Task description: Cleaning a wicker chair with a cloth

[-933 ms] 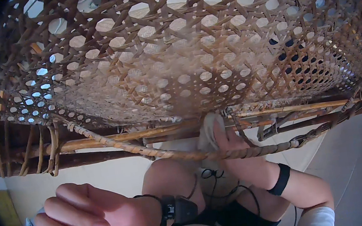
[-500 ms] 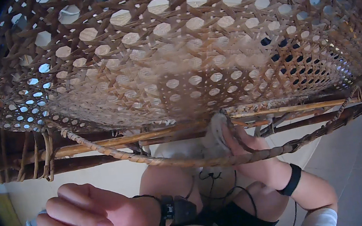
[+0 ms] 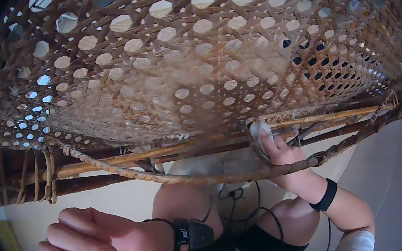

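Note:
A brown woven cane panel [image 3: 207, 53] with octagonal holes fills the upper view. Beneath it run rattan poles [image 3: 179, 150], and a curved, wrapped rattan strip [image 3: 203, 179] bows down in front. My right hand [image 3: 286, 157] reaches up behind this strip, its fingers closed around a whitish cloth [image 3: 259, 133] that touches the pole area under the panel's lower edge. Part of the cloth is hidden by the fingers. At the lower left, my left hand [image 3: 82, 247] is turned palm up, fingers curled in together, with nothing seen in it.
Wound cane bindings [image 3: 47, 176] hang at the left end of the poles. A black cord [image 3: 258, 209] loops over my lap, between my bare legs [image 3: 183, 204]. Pale tiled floor [image 3: 390, 176] shows at right. Something yellow [image 3: 3, 238] stands at the far left.
My right hand and the cloth have shifted slightly right along the poles. The panel and strip sit a little further left in view. My left hand has kept its curled pose.

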